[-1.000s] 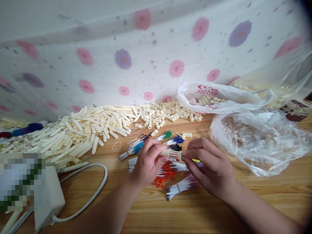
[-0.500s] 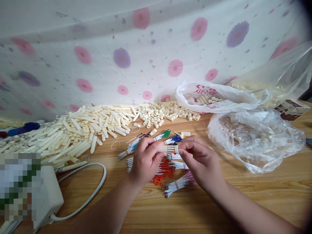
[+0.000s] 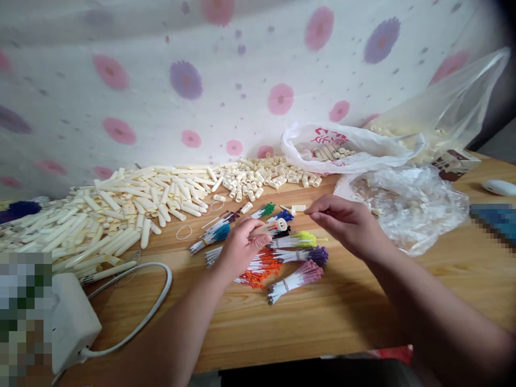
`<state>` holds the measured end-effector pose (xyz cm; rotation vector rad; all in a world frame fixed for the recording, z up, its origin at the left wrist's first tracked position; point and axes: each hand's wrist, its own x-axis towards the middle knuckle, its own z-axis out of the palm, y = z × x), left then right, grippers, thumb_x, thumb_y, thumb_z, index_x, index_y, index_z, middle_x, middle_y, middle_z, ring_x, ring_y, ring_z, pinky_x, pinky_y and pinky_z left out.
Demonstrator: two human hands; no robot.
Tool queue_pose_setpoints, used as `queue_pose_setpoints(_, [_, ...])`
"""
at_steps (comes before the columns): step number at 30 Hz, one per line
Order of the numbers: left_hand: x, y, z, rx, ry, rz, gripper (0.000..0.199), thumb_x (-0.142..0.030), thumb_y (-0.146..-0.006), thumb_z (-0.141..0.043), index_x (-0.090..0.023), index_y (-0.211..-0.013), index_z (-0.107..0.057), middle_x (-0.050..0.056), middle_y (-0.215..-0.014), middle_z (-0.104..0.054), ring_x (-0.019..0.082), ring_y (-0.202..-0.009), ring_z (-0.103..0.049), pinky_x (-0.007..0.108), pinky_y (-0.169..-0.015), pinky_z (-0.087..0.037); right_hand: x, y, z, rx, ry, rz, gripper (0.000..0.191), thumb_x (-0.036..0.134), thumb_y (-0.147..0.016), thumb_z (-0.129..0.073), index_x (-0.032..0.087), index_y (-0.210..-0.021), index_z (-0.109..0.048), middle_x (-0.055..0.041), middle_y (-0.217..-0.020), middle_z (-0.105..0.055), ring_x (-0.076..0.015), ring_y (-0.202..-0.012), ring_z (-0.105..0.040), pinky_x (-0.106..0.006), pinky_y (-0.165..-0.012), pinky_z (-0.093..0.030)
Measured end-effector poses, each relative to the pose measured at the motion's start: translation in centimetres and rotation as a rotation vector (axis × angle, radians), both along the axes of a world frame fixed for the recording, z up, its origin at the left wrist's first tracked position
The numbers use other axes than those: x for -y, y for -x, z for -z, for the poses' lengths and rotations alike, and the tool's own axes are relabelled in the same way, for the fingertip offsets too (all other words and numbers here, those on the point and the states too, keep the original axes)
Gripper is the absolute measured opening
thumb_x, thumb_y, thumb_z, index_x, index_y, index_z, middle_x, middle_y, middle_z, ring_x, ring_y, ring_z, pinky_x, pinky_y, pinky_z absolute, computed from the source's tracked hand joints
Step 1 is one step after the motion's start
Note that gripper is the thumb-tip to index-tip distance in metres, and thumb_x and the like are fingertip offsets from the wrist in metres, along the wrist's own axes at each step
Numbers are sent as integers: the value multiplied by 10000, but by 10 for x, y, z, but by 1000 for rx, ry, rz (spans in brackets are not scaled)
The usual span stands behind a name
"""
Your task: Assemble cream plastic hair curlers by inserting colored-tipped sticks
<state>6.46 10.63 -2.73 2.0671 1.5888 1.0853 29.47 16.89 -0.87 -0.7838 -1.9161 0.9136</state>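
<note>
My left hand (image 3: pixel 242 244) is closed round a cream tube; its slotted end piece (image 3: pixel 281 224) points right, with a round open rim. Further right, my right hand (image 3: pixel 342 220) pinches with thumb and forefinger beside a small cream slotted piece (image 3: pixel 299 208); anything between the fingertips is too small to make out. Below and between the hands lie bundles of thin white sticks with coloured ends: orange (image 3: pixel 262 269), pink (image 3: pixel 296 280), purple (image 3: pixel 318 255), yellow (image 3: pixel 304 239), blue (image 3: pixel 285 215) and green (image 3: pixel 267 209).
A heap of cream tubes (image 3: pixel 121 209) covers the left back, beside a pile of slotted pieces (image 3: pixel 258 180). Plastic bags (image 3: pixel 407 215) lie at the right. A white power strip (image 3: pixel 74 317) with a looped cable (image 3: pixel 161 312) is at the left front.
My right hand has come away from the tube's slotted end and moved up and right. The tube in my left hand has turned its end toward the camera. The view has shifted.
</note>
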Motion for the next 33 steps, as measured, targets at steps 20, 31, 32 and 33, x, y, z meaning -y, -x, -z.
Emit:
queue_pose_setpoints(20, [-3,-32,19,-452,-39,474,423,39,-700,-485,-201,-983,-688,42,-1120,-679,192,-983,-635,381,-881,-501,6,-28,18,897,-389,-59,164,167,-859,-488,178,-748,-608,-48,-820,-623,-150,-768,-565,-256,-670,-374])
queue_pose_setpoints(31, [-1,-17,13,109,92,77,106,-133,-769,-577,-176,-799,-669,6,-752,-692,141,-690,-627,272,-652,-511,-8,-31,-33,586,-349,-296,173,123,-863,-477,173,-787,-624,-28,-791,-591,-116,-704,-531,-231,-647,-397])
queue_pose_setpoints(32, [0,-18,10,179,152,75,67,-192,-776,-599,-172,-789,-662,-2,-719,-678,135,-657,-612,260,-625,-501,-6,-19,-34,557,-345,-356,174,112,-860,-480,170,-783,-625,-27,-794,-592,-115,-714,-534,-229,-654,-400])
queue_pose_setpoints(33, [2,-20,7,245,217,100,82,-240,-768,-622,-165,-766,-656,-6,-693,-665,129,-629,-598,249,-602,-491,-4,-7,-33,531,-339,-401,171,105,-856,-488,167,-773,-624,-27,-794,-595,-115,-718,-537,-226,-655,-402])
